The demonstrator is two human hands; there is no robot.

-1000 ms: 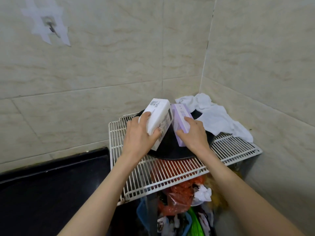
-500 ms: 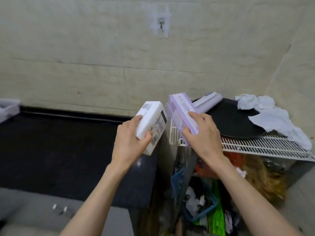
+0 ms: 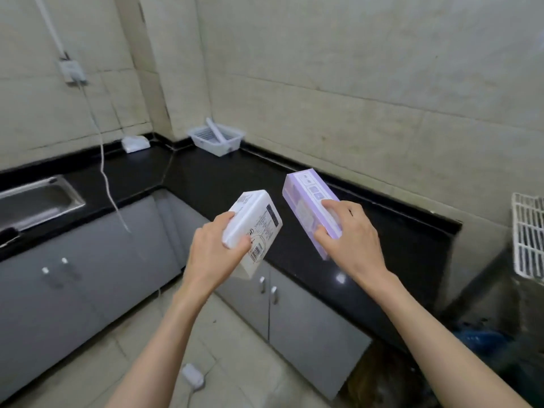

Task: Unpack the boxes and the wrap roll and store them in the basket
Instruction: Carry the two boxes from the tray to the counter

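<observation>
The left hand [image 3: 215, 254] is closed round a white box [image 3: 253, 231]; the right hand [image 3: 350, 234] clasps a lilac box [image 3: 312, 210]; both look light, stiff, best gripped across the sides; the basket [image 3: 217, 140] sits well beyond them on the table [image 3: 368, 231].

Black counter [image 3: 235, 178] lying open ahead of you toward corner basket [image 3: 217, 139]; roll [image 3: 215, 131] leaning inside it, taking part of room. Dangling white cable [image 3: 106, 178] crossing your left side, near sink [image 3: 35, 198].
</observation>
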